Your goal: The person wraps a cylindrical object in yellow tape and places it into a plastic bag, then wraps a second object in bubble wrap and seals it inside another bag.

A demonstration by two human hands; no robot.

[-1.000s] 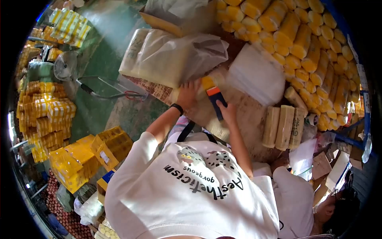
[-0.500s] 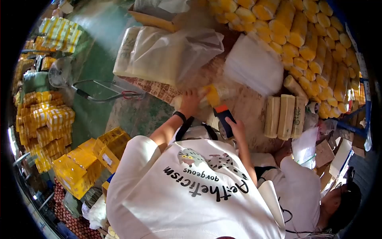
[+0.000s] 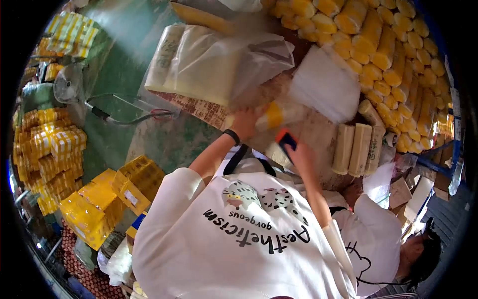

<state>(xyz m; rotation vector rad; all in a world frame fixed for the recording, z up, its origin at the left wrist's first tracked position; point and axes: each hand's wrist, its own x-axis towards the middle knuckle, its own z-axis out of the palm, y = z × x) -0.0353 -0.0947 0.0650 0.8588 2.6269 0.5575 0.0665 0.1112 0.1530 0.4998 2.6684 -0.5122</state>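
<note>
My left hand (image 3: 244, 123), with a black band on the wrist, grips the near end of a long bundle in clear plastic (image 3: 293, 111) lying on the worn table (image 3: 318, 130). A band of yellow tape (image 3: 274, 115) runs across the bundle just beyond my fingers. Closed around a dark tape dispenser with an orange front edge (image 3: 286, 139), my right hand (image 3: 302, 155) is held apart from the bundle, on its near side. Part of the dispenser is hidden by my fingers.
A stack of plastic bags (image 3: 194, 67) and a white plastic pile (image 3: 326, 84) lie farther back. Wrapped bundles (image 3: 359, 149) stand at right, below a tall yellow stack (image 3: 398, 74). Yellow boxes (image 3: 97, 204) sit left. A co-worker (image 3: 378, 239) is close at my right.
My right hand has swung the dispenser so its orange edge tilts, away from the bundle. The tape on the bundle now appears separate from it. My left hand keeps its grip.
</note>
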